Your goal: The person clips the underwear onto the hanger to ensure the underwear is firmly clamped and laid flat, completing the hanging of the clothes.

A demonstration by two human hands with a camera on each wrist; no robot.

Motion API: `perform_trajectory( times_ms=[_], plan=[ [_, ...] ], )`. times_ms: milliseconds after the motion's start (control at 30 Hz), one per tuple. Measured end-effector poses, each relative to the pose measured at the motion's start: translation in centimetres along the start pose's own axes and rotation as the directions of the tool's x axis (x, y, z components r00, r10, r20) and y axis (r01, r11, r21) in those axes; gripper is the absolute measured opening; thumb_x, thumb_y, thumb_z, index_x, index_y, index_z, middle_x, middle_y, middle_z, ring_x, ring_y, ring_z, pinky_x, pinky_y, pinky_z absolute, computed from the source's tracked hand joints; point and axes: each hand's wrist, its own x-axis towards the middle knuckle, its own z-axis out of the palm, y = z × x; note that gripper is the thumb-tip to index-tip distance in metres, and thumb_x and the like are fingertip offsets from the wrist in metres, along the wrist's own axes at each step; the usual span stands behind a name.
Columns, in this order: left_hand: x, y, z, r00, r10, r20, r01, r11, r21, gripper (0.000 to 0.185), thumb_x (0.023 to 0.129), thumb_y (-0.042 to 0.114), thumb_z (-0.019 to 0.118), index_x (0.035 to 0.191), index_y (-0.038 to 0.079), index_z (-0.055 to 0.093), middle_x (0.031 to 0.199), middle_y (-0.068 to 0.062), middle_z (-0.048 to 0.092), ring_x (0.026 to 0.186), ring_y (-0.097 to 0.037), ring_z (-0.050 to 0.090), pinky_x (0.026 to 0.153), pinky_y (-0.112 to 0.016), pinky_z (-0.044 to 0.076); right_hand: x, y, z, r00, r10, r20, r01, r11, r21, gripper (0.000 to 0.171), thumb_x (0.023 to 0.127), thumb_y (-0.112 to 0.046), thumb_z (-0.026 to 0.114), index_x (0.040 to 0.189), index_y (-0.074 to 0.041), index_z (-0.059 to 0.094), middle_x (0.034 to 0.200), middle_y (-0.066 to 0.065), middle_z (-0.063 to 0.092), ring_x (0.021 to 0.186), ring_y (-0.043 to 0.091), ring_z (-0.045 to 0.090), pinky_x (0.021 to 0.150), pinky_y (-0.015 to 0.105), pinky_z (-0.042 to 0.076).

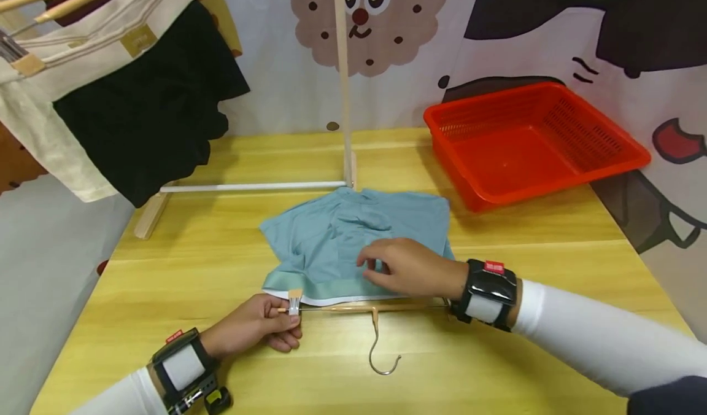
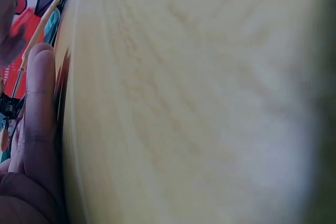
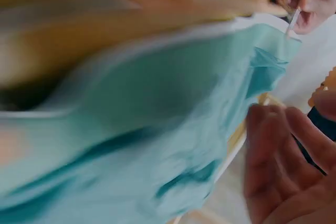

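Note:
A pair of teal shorts (image 1: 342, 237) lies flat on the yellow table (image 1: 193, 261), waistband toward me. Along that waistband lies a wooden clip hanger (image 1: 353, 308), its metal hook (image 1: 381, 353) pointing at me. My left hand (image 1: 259, 329) pinches the hanger's left clip (image 1: 294, 301) at the waistband corner; one of its fingers (image 2: 39, 103) lies against the tabletop. My right hand (image 1: 403, 267) is over the middle of the shorts with fingers loosely bent and nothing in them. In the right wrist view these fingers (image 3: 278, 156) are just off the teal cloth (image 3: 147, 108).
An empty red basket (image 1: 513, 157) stands at the back right. A wooden drying rack's post (image 1: 343, 77) and white base bar (image 1: 254, 187) stand behind the shorts. Black shorts (image 1: 149, 108) and a cream cloth (image 1: 44, 132) hang at the upper left.

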Motion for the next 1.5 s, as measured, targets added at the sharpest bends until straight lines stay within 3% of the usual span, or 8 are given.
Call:
perform_trajectory(
  times_ms=[433,600,733,933,1000,1100,1233,1500],
  plan=[
    [-1.0,0.0,-0.2,0.999,-0.037,-0.003,0.037,0.999,0.012,0.030,0.102,0.020,0.058,0.110,-0.009,0.059,0.096,-0.006,0.075,0.081,-0.013,0.074,0.071,-0.029,0.061,-7.4,1.3,4.4,0.966,-0.204,-0.161,0.100,0.864,-0.493,0.018,0.086,-0.022,0.078,0.081,-0.022,0.061,0.068,-0.010,0.052,0.065,0.009,0.054,0.061,0.023,0.040],
    [-1.7,1.6,-0.1,0.992,-0.056,-0.115,0.089,0.949,0.301,0.037,0.102,0.036,0.058,0.105,0.001,0.069,0.092,-0.007,0.073,0.076,-0.017,0.073,0.064,-0.031,0.060,-7.4,1.0,2.2,0.947,-0.243,-0.210,0.078,0.809,-0.583,0.017,0.086,-0.021,0.076,0.084,-0.022,0.059,0.068,-0.009,0.053,0.062,0.010,0.053,0.063,0.025,0.037],
    [-3.0,4.7,0.6,0.933,0.217,-0.288,0.073,0.668,0.740,0.035,0.099,0.049,0.057,0.086,0.020,0.072,0.074,0.008,0.066,0.063,-0.004,0.059,0.056,-0.024,0.049,-7.1,0.7,-0.3,0.917,-0.312,-0.247,0.105,0.789,-0.606,0.023,0.083,-0.018,0.078,0.082,-0.020,0.056,0.062,-0.009,0.047,0.057,0.008,0.044,0.059,0.023,0.033],
    [-3.3,9.1,2.1,0.639,0.742,-0.204,0.081,0.199,0.977,0.016,0.088,0.032,0.076,0.094,0.020,0.068,0.086,0.009,0.066,0.079,-0.008,0.061,0.073,-0.032,0.050,-6.3,0.4,-3.5,0.910,-0.349,-0.221,0.169,0.802,-0.572,0.019,0.082,-0.018,0.081,0.084,-0.019,0.062,0.061,-0.011,0.052,0.052,0.005,0.039,0.050,0.018,0.030],
    [-2.8,10.1,2.6,0.632,0.768,-0.101,0.060,0.081,0.995,0.030,0.087,0.036,0.076,0.110,0.017,0.069,0.104,0.003,0.069,0.098,-0.017,0.063,0.085,-0.042,0.047,-6.0,0.1,-4.4,0.927,-0.320,-0.197,0.180,0.838,-0.514,0.015,0.085,-0.018,0.079,0.086,-0.019,0.064,0.063,-0.012,0.054,0.053,0.003,0.041,0.050,0.016,0.032],
    [-1.9,11.1,3.1,0.694,0.719,0.032,0.020,-0.063,0.998,0.049,0.090,0.052,0.070,0.126,0.020,0.066,0.117,0.001,0.069,0.111,-0.023,0.063,0.089,-0.047,0.044,-5.3,-0.5,-5.9,0.949,-0.279,-0.149,0.200,0.894,-0.402,0.011,0.090,-0.018,0.075,0.086,-0.020,0.064,0.066,-0.013,0.052,0.056,0.000,0.041,0.052,0.014,0.033],
    [-1.0,12.1,3.2,0.721,0.677,0.149,-0.031,-0.183,0.983,0.047,0.089,0.051,0.070,0.125,0.020,0.068,0.100,0.005,0.074,0.085,-0.014,0.069,0.081,-0.038,0.052,-4.0,-1.5,-8.1,0.966,-0.251,-0.057,0.230,0.940,-0.253,0.014,0.095,-0.022,0.070,0.084,-0.019,0.062,0.065,-0.013,0.044,0.058,-0.002,0.037,0.054,0.014,0.032],
    [-1.9,15.6,1.6,0.579,0.746,0.330,-0.147,-0.302,0.942,0.024,0.092,0.034,0.072,0.111,0.020,0.077,0.060,0.013,0.059,0.052,0.003,0.049,0.050,-0.017,0.042,-1.2,-2.6,-12.2,0.991,-0.117,0.065,0.122,0.989,-0.085,0.016,0.098,-0.037,0.064,0.092,-0.023,0.068,0.065,-0.014,0.048,0.056,0.000,0.042,0.054,0.018,0.036]
  ],
)
